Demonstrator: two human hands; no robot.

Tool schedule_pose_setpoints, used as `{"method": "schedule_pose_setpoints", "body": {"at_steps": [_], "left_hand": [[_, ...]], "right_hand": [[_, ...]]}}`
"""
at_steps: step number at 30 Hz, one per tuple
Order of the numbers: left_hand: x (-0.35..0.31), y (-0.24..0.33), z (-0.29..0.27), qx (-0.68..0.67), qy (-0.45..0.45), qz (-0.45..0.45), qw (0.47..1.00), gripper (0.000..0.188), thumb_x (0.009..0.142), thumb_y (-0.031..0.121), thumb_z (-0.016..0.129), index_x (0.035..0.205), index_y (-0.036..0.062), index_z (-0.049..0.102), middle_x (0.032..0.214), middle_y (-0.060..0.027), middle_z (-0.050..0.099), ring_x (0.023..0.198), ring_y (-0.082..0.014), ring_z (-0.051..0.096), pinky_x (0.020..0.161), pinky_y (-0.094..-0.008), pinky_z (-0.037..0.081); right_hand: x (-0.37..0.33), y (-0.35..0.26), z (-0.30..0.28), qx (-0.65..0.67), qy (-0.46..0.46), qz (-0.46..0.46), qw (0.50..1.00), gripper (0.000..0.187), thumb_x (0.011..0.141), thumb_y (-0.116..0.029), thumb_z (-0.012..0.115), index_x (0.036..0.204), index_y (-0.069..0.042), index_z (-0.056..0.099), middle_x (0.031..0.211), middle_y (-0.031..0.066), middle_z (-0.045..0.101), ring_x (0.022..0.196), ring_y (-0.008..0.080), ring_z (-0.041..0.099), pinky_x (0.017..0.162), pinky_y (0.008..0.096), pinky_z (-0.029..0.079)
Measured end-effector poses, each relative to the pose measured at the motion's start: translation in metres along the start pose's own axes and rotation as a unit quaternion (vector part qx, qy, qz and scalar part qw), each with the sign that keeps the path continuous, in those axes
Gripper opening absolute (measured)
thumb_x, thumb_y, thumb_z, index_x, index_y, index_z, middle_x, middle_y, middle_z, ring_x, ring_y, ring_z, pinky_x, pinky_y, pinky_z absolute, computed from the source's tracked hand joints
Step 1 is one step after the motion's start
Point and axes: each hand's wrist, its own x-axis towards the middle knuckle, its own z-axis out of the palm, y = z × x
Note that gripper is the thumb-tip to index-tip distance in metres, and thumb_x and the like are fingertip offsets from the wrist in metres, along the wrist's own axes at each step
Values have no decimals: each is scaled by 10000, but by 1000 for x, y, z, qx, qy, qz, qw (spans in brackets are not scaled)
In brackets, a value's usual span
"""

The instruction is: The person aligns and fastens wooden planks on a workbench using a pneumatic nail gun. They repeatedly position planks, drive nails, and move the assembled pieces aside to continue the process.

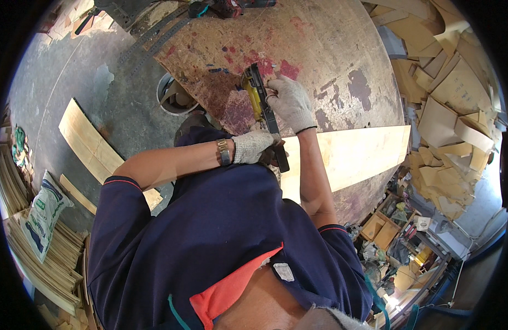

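Observation:
A nail or staple gun (258,91) with a long black magazine and a yellow body lies tilted over the near edge of the worktable. My left hand (253,147), in a whitish knit glove, is closed around its near end, close to my shirt. My gloved right hand (291,103) is at the magazine's right side, toward its far end. Its fingers are curled together, and whatever they pinch is too small or hidden to make out. A long pale wood board (353,151) lies on the table, passing under my right forearm.
Paint stains mark the worktable (331,49); power tools (226,8) sit at its far edge. A white bucket (174,93) stands on the floor to the left, near loose boards (89,137). Wood offcuts (446,110) pile up at right. Stacked strips (50,264) and a sack (45,214) are lower left.

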Motion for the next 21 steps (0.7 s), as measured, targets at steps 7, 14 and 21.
{"method": "schedule_pose_setpoints", "body": {"at_steps": [7, 14, 21], "left_hand": [[-7, 3, 3, 24, -48, 125, 991, 131, 1038, 166, 556, 1121, 68, 530, 1105, -186, 693, 1006, -293, 713, 813, -437, 631], [-29, 20, 12, -9, -39, 154, 987, 195, 1020, 230, 607, 1083, 59, 537, 1095, -203, 709, 905, -269, 737, 683, -361, 648], [-31, 36, 14, -41, -53, 210, 975, 322, 1001, 322, 635, 1127, 38, 551, 1090, -202, 712, 907, -252, 740, 643, -300, 640]], "right_hand": [[41, 62, 38, -2, 91, 93, 991, 326, 789, -211, 652, 1082, -74, 696, 1125, 226, 653, 1058, 404, 636, 911, 468, 524], [98, 103, 89, -27, 38, 158, 986, 449, 830, -270, 683, 1229, -69, 630, 1188, 264, 623, 1114, 434, 618, 939, 476, 512], [109, 105, 112, -29, 67, 201, 977, 401, 872, -299, 709, 1209, -100, 622, 1223, 224, 613, 1105, 404, 641, 911, 470, 539]]}}
